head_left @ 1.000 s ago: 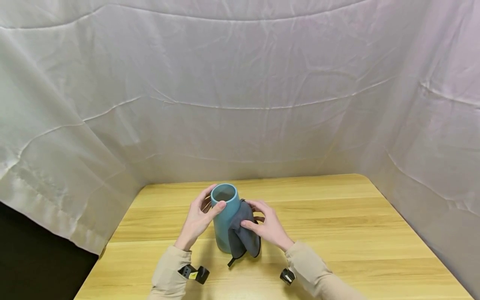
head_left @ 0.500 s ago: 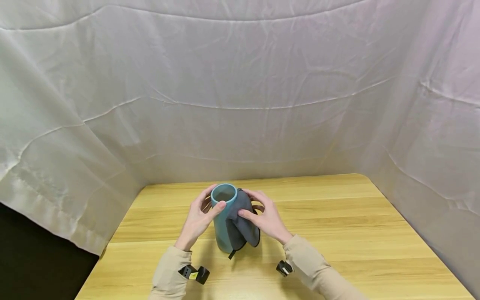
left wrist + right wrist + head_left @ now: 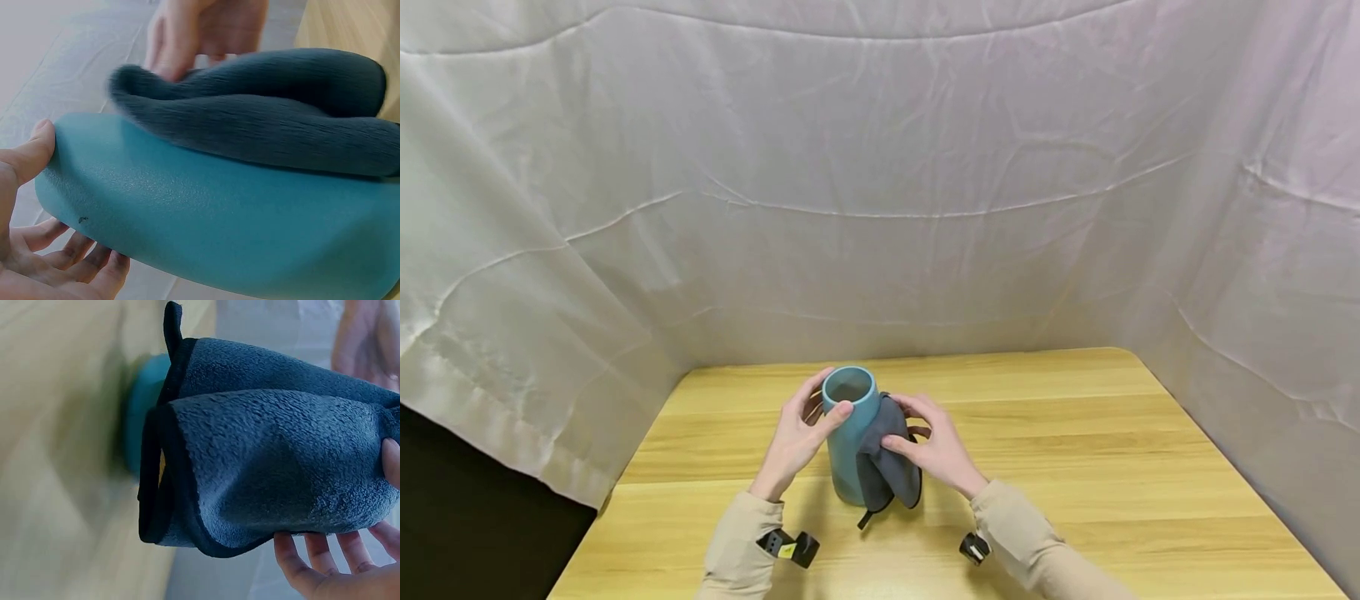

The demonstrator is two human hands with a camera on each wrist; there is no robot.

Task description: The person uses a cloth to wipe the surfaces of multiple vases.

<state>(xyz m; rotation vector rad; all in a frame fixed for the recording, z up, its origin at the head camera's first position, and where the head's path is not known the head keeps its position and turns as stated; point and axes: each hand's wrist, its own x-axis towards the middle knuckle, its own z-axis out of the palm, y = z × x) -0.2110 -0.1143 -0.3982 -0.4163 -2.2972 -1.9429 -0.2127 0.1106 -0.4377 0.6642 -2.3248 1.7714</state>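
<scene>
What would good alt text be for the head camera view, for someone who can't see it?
A person's right hand holds a dark grey cloth against the side of a blue, open-topped container on a wooden table, while the left hand holds the container near its top. Pale, wrinkled fabric hangs behind.

Wood-grain counter, one blue vase standing on it.
Counter: pale yellow, darker grain bands running side to side, far corners rounded, surface flat. Glossy patch of glare at the near middle, soft shadows around it. Vase: upright, mouth up and open, base down on the wood, left of centre, nearer the far edge than the near side of the view.
</scene>
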